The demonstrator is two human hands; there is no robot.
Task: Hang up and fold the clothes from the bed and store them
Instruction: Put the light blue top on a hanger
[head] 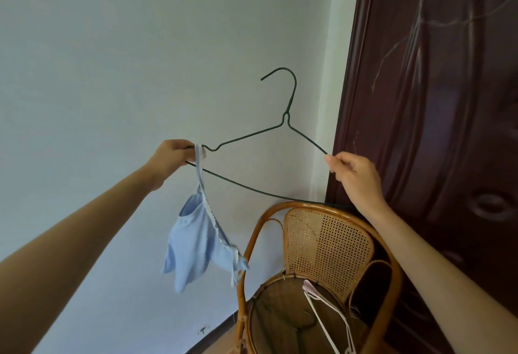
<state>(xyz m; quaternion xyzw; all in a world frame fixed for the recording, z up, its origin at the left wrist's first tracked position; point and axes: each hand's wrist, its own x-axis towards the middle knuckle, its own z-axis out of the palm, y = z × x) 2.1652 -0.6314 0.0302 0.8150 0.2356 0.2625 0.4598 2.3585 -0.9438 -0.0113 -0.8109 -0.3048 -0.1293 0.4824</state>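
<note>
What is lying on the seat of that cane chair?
On the chair seat lies a white hanger, beside a darker one. The frame edge cuts off the front of the seat.

Two bare forearms in view, no sleeves visible up to frame edges. Left hand (pixel 173 157): no ring, no watch, no bracelet seen; wrist bare; fingers mostly hidden from this angle. Right hand (pixel 354 177): bare too, wrist without band or strap; thumbnail short, unpainted, natural. No gloves on either hand. No markings, tattoos or bandages seen on forearms. Rest of body and clothing outside picture.
</note>
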